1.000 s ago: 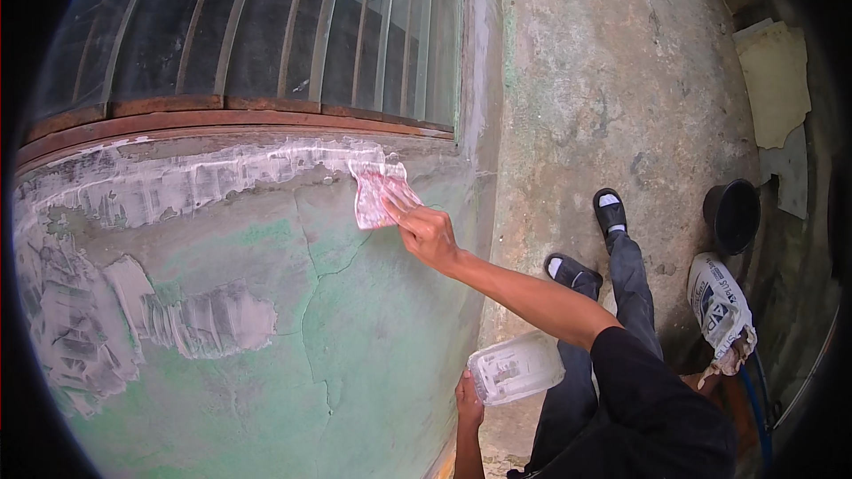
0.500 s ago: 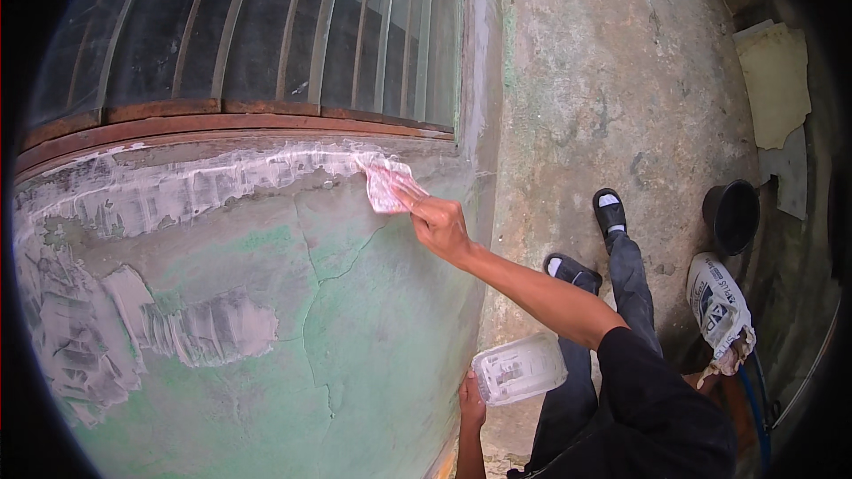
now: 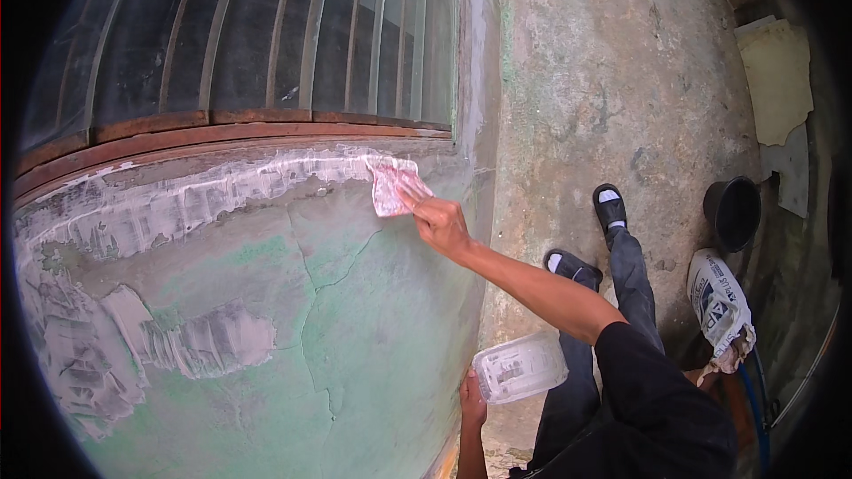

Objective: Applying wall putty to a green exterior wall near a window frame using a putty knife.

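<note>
My right hand [image 3: 437, 223] holds a pink, white-smeared flat piece [image 3: 391, 179] against the wall just below the window sill [image 3: 248, 134]; I cannot tell whether it is cloth or plastic. A pale band of paste [image 3: 222, 173] runs under the sill, and a rougher pale patch [image 3: 204, 341] lies lower on the cracked green wall [image 3: 382, 328]. Low down beside the wall, my left hand [image 3: 473, 395] grips the short side of a clear plastic tub [image 3: 532, 364] with white residue inside.
Barred glass window [image 3: 248, 35] above the sill. Concrete floor [image 3: 621, 79] under my feet in dark slides. At the right stand a black bucket [image 3: 732, 213] and a white printed sack [image 3: 717, 297], with pale sheets [image 3: 777, 79] and a blue hose [image 3: 759, 408] along that side.
My right hand and the pink piece have shifted a little rightward along the band below the sill. My left hand with the tub has barely moved.
</note>
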